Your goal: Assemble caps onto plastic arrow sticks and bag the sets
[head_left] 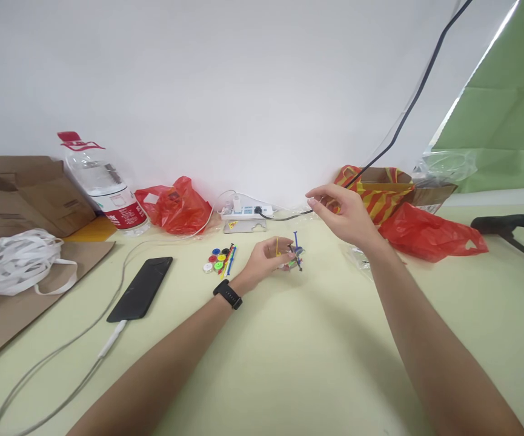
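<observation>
My left hand (264, 263) is closed around a small clump of coloured plastic sticks (296, 260), just above the table. Blue, black, yellow and green parts of it stick out past the fingers; the rest is hidden in the hand. Up and to the right, apart from the clump, my right hand (346, 215) has its thumb and index fingertips brought together. Anything between them is too small to make out. Left of my left hand lie several coloured round pieces (218, 265) in rows, with several thin plastic sticks (229, 261) beside them.
A power strip (246, 211) stands by the wall, its black cable (407, 115) rising right. A phone (141, 289) on a charging cord lies left, before a large water bottle (111, 194) and a red bag (175, 206). Another red bag (429, 233) lies right.
</observation>
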`<state>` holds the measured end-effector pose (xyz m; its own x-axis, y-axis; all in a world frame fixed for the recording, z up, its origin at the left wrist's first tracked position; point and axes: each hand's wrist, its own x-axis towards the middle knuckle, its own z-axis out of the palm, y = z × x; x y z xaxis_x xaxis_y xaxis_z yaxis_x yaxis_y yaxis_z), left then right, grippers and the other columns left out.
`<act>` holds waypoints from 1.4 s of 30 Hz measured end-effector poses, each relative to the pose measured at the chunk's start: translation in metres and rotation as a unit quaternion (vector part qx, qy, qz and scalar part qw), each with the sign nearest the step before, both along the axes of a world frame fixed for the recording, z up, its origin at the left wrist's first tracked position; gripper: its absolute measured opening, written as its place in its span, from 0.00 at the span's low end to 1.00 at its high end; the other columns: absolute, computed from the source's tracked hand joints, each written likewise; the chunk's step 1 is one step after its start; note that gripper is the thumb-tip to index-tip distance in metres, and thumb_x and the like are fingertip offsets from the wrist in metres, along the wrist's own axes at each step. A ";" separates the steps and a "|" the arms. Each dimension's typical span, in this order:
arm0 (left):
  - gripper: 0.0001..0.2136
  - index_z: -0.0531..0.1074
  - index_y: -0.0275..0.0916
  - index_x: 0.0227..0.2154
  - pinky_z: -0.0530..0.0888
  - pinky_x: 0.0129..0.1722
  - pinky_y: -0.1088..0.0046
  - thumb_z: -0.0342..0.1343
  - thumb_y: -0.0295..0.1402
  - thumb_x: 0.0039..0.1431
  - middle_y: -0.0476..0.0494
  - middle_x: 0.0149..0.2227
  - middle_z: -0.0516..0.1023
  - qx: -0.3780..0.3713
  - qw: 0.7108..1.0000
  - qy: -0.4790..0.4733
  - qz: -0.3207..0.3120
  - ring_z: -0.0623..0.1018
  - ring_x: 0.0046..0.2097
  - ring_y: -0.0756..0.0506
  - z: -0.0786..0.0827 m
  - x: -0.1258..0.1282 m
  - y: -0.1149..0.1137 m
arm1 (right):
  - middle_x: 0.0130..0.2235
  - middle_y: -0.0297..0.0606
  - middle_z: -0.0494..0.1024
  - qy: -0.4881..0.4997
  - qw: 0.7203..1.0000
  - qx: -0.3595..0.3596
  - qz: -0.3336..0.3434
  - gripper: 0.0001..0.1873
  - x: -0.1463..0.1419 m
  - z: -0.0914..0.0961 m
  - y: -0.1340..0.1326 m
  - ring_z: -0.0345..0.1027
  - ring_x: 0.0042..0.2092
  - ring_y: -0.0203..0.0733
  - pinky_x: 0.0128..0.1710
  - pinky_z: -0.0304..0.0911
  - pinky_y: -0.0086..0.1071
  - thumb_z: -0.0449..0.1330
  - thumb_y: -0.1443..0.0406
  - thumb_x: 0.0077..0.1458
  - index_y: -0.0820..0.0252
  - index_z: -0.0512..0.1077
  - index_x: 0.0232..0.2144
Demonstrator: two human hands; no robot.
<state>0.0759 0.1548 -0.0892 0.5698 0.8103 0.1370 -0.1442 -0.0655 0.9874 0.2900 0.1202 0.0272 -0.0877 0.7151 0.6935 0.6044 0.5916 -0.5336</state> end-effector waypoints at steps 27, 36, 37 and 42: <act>0.17 0.81 0.34 0.45 0.77 0.48 0.65 0.64 0.44 0.62 0.35 0.46 0.85 0.012 0.996 0.093 0.001 0.83 0.48 0.38 -0.003 -0.054 -0.070 | 0.29 0.36 0.76 0.248 0.920 -0.274 0.127 0.20 -0.039 -0.107 -0.059 0.65 0.32 0.38 0.33 0.62 0.32 0.65 0.48 0.59 0.60 0.80 0.33; 0.19 0.78 0.38 0.50 0.76 0.53 0.61 0.68 0.40 0.59 0.35 0.53 0.81 0.046 0.997 0.068 -0.005 0.80 0.53 0.38 -0.004 -0.055 -0.072 | 0.37 0.40 0.81 0.229 0.959 -0.102 0.130 0.09 -0.034 -0.086 -0.077 0.74 0.40 0.43 0.39 0.68 0.36 0.64 0.60 0.64 0.54 0.84 0.37; 0.20 0.77 0.40 0.52 0.75 0.54 0.60 0.68 0.40 0.59 0.35 0.55 0.79 0.054 0.997 0.063 -0.007 0.79 0.55 0.37 -0.003 -0.055 -0.072 | 0.38 0.40 0.82 0.211 0.961 -0.102 0.148 0.08 -0.034 -0.084 -0.079 0.74 0.40 0.44 0.40 0.68 0.37 0.64 0.60 0.64 0.53 0.84 0.38; 0.27 0.73 0.43 0.59 0.71 0.59 0.55 0.70 0.39 0.57 0.34 0.63 0.73 0.078 0.994 0.073 -0.018 0.74 0.61 0.34 -0.002 -0.056 -0.071 | 0.37 0.41 0.83 0.173 0.971 -0.082 0.142 0.08 -0.034 -0.082 -0.081 0.76 0.40 0.45 0.42 0.69 0.39 0.64 0.61 0.64 0.54 0.84 0.38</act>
